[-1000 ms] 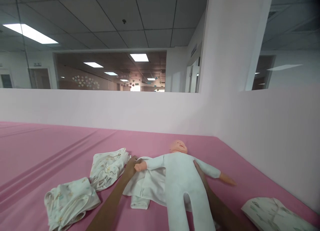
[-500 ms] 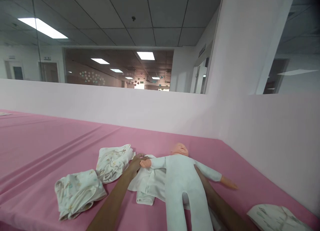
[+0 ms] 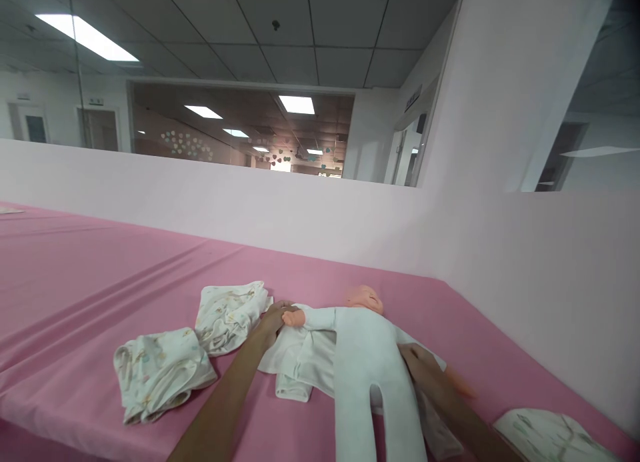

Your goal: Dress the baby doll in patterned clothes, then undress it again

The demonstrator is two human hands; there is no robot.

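A baby doll [image 3: 373, 355] with white cloth body and pink head lies on its back, legs toward me. Under it a white baby shirt [image 3: 315, 355] is spread, showing on both sides. At the doll's outstretched arm on the left, my left hand [image 3: 274, 319] is closed at the shirt's upper edge; its fingertips are partly hidden behind the doll's hand [image 3: 294, 319]. My right hand [image 3: 423, 365] rests against the doll's side below its other arm, fingers extended. That forearm covers part of the shirt and partly blocks the doll's right-side hand [image 3: 459, 382].
Two folded patterned cloth pieces, one nearer [image 3: 163, 375] and one farther [image 3: 230, 315], lie left of the doll. Another patterned cloth [image 3: 555, 435] is at the lower right. The pink-covered table [image 3: 125, 269] meets a white wall [image 3: 300, 215] with windows above.
My right hand has come out from beneath the doll's arm and moved lower along its side. My left hand stays at the shirt's edge. The view has shifted slightly.
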